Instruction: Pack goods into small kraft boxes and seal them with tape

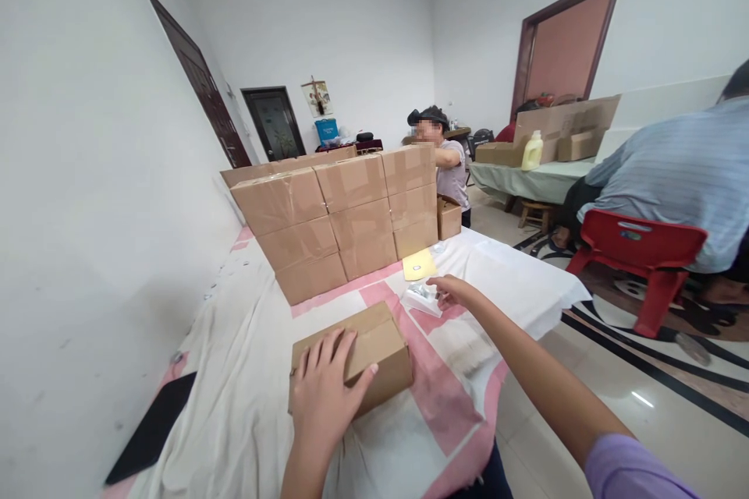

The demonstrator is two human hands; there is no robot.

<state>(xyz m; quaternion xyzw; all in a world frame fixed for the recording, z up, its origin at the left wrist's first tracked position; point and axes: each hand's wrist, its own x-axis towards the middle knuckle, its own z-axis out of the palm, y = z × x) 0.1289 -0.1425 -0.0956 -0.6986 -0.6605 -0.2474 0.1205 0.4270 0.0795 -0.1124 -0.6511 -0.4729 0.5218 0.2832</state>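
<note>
A closed brown cardboard box lies on the cloth-covered table in front of me. My left hand rests flat on its top and near side, fingers spread and thumb apart. Farther out, my right hand is at the right end of a small clear-and-white plastic thing, its fingers curled at that edge. What kind of thing this is I cannot make out. Just behind it lies a yellow sheet with a small round mark.
Taped cardboard boxes stand stacked like a wall across the table, with a smaller box at their right end. A black flat object lies at left. A person is behind the stack; another sits on a red chair.
</note>
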